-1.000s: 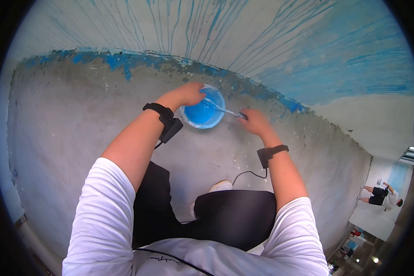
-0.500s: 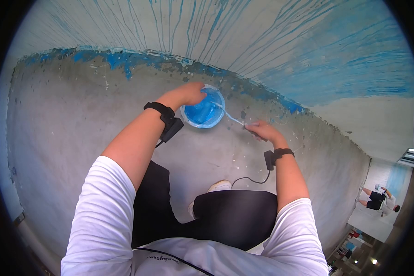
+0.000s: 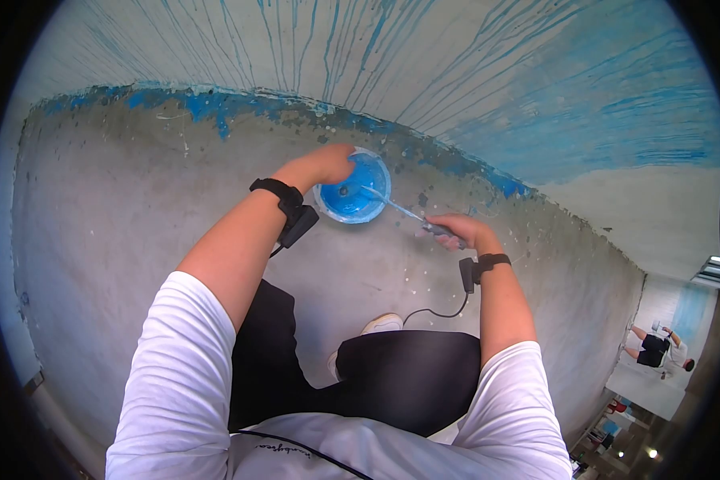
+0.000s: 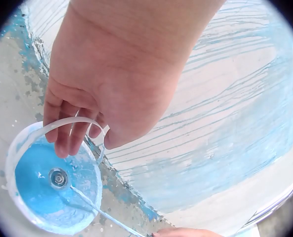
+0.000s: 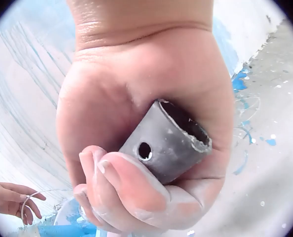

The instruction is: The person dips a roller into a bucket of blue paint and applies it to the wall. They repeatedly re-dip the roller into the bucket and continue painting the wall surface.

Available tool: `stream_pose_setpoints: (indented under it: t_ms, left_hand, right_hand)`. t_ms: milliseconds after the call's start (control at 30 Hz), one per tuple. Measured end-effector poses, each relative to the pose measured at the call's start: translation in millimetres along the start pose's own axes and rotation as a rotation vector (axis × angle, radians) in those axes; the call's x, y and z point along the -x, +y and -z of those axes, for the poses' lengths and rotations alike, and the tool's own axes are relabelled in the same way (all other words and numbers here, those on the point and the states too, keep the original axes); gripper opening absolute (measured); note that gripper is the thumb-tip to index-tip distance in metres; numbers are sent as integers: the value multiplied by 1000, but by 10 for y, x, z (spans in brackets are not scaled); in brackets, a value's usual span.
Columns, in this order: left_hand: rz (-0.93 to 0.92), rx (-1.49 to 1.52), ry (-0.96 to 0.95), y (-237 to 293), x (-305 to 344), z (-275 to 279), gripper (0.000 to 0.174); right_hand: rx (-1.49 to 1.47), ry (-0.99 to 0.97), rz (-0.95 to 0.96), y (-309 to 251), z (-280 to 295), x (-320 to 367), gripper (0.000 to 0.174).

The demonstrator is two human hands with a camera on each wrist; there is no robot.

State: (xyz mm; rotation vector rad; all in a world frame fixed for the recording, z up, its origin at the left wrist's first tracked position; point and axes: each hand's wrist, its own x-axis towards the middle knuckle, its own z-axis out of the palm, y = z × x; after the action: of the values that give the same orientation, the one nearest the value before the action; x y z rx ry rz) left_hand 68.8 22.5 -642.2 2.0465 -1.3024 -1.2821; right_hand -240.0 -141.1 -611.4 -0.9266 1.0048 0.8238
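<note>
- The shirt (image 3: 376,445) was white, with dark script (image 3: 286,448) across the chest, too small to read.
- The left sleeve (image 3: 176,360) and right sleeve (image 3: 516,400) were creased, ending near the elbows.
- The trousers (image 3: 408,376) were black; one shoe (image 3: 382,323) showed, off-white.
- The black left strap (image 3: 274,188) carried a blocky box (image 3: 298,227) and thin cable (image 3: 276,251).
- The black right strap (image 3: 494,262) carried a similar box (image 3: 467,274) and curving cable (image 3: 440,311).
- A black cord (image 3: 312,454) crossed the shirt front.
- Pale smears marked the fingers (image 5: 136,182) of the right hand (image 3: 462,226).

1 distant person (image 3: 666,352) stands in dark shorts (image 3: 654,350).
</note>
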Motion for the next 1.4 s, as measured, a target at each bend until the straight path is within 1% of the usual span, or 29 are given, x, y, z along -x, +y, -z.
stream_pose_setpoints:
  t_ms: [33,167,267,367,467,533,633,667,733,833,1000,1067,1200,1267,1400]
  left_hand:
    - [-1,12,9,2,3,-5,44]
    - [14,34,14,-28,-24,-21,43]
    - [19,20,-6,-71,-78,-43,45]
    - [5,7,-13,-59,-57,-30,47]
    - [2,6,10,-97,-80,-68,48]
    - [10,11,6,-88,-69,-64,48]
    - [16,-11,-1,-37,-41,-38,48]
    - [15,-37,-4,-18,-25,-29,47]
    - [7,-29,-8,-19,-19,-24,48]
    - [-1,-26,-7,-10,-4,-7,49]
    - [-27,-62,21,8,30,2,49]
    - [34,-88,-42,104,87,55,49]
    - [56,-68,-38,76,60,27,50]
    - [-36,-109,43,-57,-29,-58,52]
    - [-22,-81,23,33,35,7,51]
  right_hand:
    - [-20,-23,-13,4,6,-1,47]
    - [-20,-11,-38,-2,0,12,46]
    - [49,37,-59,-28,-13,5,46]
    - [36,20,-45,-16,20,-15,47]
    - [-41,-31,-24,11,48,-9,46]
    - [35,75,-47,15,38,-2,42]
    - [-22,21,-17,24,37,57,41]
    - [-22,21,-17,20,33,58,41]
    - [8,87,-47,0,18,55,41]
    - [71,90,-47,-21,-28,77,41]
    - [52,49,-44,1,-4,58,42]
    - [46,48,-44,12,3,52,43]
    - [53,65,-51,32,2,43,44]
    - [64,76,-53,48,-3,46,45]
    - [38,53,-83,64,-11,87,46]
